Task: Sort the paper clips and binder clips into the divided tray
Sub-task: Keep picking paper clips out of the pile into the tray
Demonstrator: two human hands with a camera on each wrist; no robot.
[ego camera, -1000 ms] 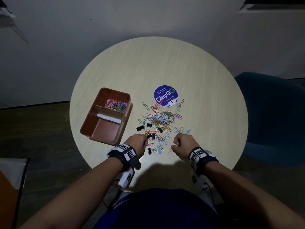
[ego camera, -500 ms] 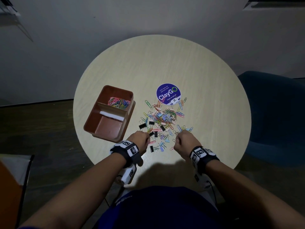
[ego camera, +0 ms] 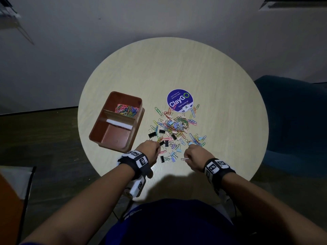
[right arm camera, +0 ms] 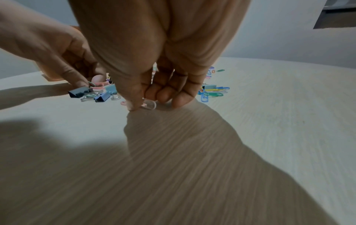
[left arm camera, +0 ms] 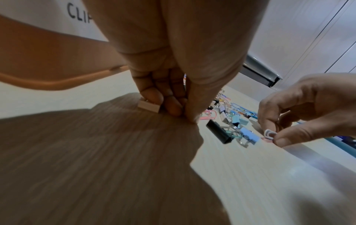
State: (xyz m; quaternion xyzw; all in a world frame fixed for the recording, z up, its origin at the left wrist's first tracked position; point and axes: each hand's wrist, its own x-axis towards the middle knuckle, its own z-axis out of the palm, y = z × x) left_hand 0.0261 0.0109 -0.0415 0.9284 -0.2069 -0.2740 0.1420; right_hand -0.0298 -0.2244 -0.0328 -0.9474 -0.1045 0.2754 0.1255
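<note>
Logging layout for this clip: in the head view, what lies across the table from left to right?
divided tray → left hand → loose pile of clips → right hand. The round sticker overlaps the pile's span, so it is left out.

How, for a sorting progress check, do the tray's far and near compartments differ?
The far compartment holds a pile of coloured paper clips; the near compartment shows none, only bare floor. The near compartment looks larger than the far compartment. A white strip lies in the near one by the divider, not the far one. Both belong to the same brown tray.
</note>
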